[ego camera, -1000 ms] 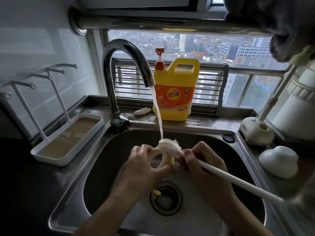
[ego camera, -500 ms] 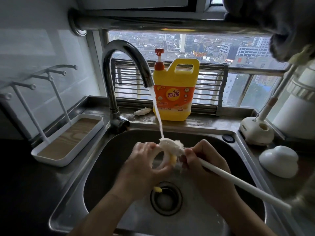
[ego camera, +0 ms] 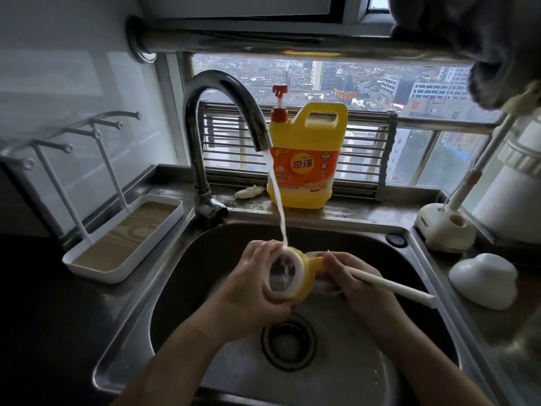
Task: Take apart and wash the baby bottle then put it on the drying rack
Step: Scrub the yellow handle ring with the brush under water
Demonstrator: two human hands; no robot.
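My left hand (ego camera: pixel 248 291) grips a yellow bottle collar with a white inner ring (ego camera: pixel 295 273) over the steel sink (ego camera: pixel 187 288), its opening turned towards me. Water from the tap (ego camera: pixel 228 92) runs onto the collar's top edge. My right hand (ego camera: pixel 360 285) holds the white handle of a bottle brush (ego camera: pixel 395 287) and touches the collar's yellow side. The brush head is hidden behind the collar and my fingers. The white drying rack (ego camera: pixel 123 238) with upright pegs stands on the counter to the left.
A yellow dish-soap jug (ego camera: pixel 307 159) stands on the sill behind the sink. At the right are a white brush stand (ego camera: pixel 445 230), a white rounded lid (ego camera: pixel 483 279) and a white appliance (ego camera: pixel 515 194). The drain (ego camera: pixel 288 341) lies below my hands.
The foamy brush head, which was on top of the collar under the stream, has gone out of sight. The collar has turned so its open ring faces me.
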